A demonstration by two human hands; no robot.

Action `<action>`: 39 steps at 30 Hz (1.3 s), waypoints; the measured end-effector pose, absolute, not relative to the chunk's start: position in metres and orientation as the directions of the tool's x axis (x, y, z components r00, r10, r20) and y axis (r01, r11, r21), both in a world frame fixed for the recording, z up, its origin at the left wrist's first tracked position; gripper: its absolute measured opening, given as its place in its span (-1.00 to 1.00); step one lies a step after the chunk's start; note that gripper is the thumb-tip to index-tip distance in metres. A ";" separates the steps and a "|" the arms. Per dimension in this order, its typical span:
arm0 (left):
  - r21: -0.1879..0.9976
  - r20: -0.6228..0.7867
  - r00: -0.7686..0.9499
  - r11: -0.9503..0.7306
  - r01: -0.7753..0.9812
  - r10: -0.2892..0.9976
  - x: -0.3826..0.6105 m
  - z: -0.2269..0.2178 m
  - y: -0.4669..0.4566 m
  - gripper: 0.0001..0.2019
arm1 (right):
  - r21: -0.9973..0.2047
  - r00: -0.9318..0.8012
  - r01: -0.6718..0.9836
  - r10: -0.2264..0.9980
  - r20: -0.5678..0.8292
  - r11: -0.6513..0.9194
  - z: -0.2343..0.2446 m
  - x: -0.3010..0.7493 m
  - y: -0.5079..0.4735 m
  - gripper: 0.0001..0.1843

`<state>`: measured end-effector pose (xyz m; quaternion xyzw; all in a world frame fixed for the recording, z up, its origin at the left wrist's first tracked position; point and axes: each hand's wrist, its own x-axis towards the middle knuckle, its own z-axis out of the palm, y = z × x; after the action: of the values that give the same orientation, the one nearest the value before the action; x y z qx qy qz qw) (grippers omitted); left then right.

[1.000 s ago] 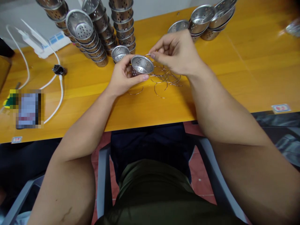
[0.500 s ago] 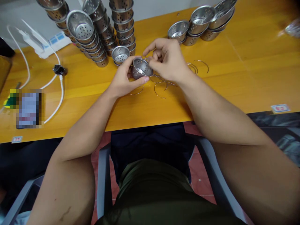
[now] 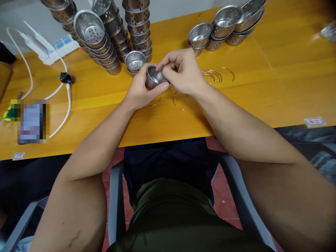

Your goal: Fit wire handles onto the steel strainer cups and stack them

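Observation:
My left hand is closed round a small perforated steel cup, held just above the yellow table. My right hand pinches at the cup's rim with fingers curled; a thin wire handle seems to be between them, mostly hidden. Loose wire half-rings lie on the table under and beside the hands, and more wire rings lie to the right.
Tall leaning stacks of perforated cups stand at the back left, with a single cup in front. Wider steel cups sit at the back right. A white cable and power strip lie at left.
My right hand has moved left and down onto the cup, uncovering the wire rings at right. The cup has tilted so its opening faces the right hand.

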<state>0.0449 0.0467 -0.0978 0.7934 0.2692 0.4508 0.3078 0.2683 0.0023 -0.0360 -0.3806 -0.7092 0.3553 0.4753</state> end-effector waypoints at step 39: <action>0.746 0.561 0.437 -0.658 0.099 0.703 0.031 -0.093 0.053 -0.17 | -0.925 -0.511 -0.067 0.784 0.353 0.373 -0.041 0.292 0.012 -0.29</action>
<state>0.0307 0.0528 -0.0929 0.7831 0.2560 0.4645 0.3248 0.2924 0.0116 -0.0412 -0.2520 -0.7111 0.5001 0.4252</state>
